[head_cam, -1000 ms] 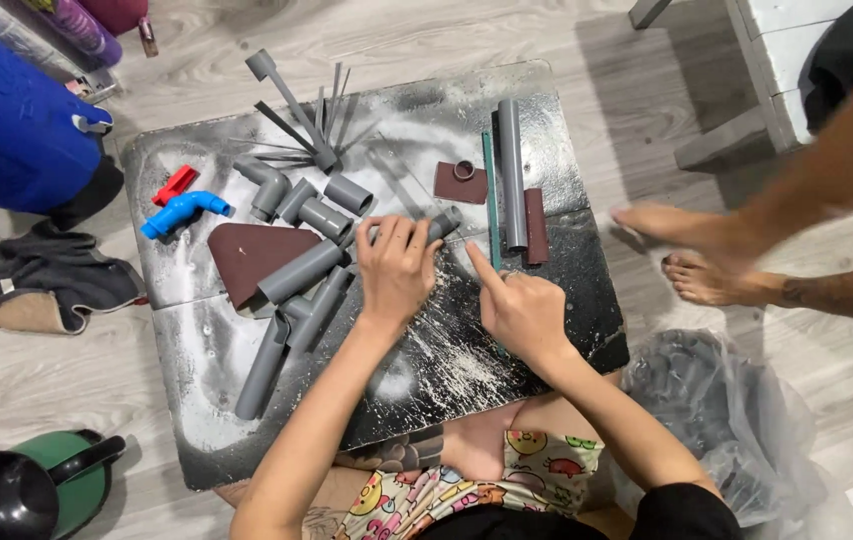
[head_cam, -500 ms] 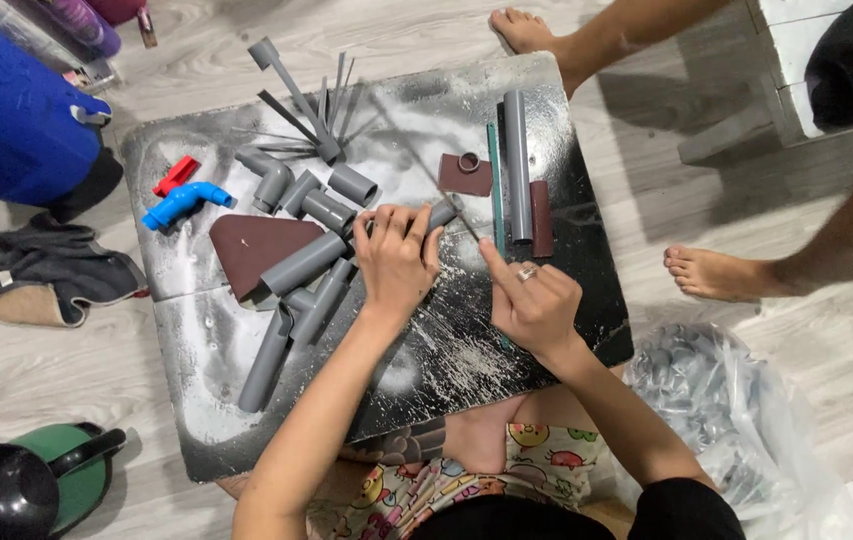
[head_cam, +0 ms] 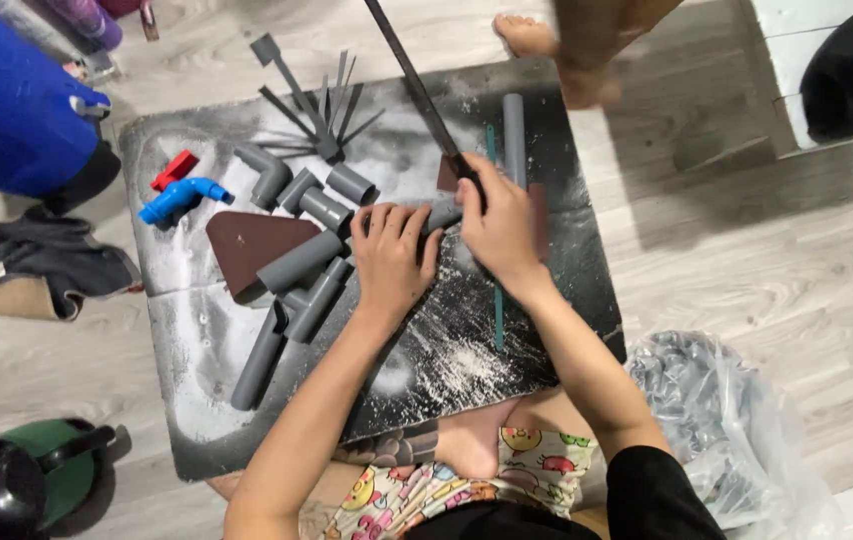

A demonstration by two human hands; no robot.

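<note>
The left hand lies palm down on a short grey pipe piece, fingers curled over it and pressing it against the dusty black board. The right hand is clenched around the lower end of a long dark saw blade, which rises at a slant toward the top of the view. The blade end meets the pipe piece between the two hands, near the middle of the board.

Left of the hands lies a cluster of grey pipes and elbow fittings, partly over a dark red triangular plate. A blue tap and a small red part lie at the board's upper left. A long grey pipe and a thin green strip lie along the right side. White dust covers the board's lower half.

Containers: a crumpled clear plastic bag sits on the floor at the lower right; its contents cannot be told. A blue drum stands at the upper left, and a green container with a black lid at the lower left. Another person's bare foot rests at the board's top edge.
</note>
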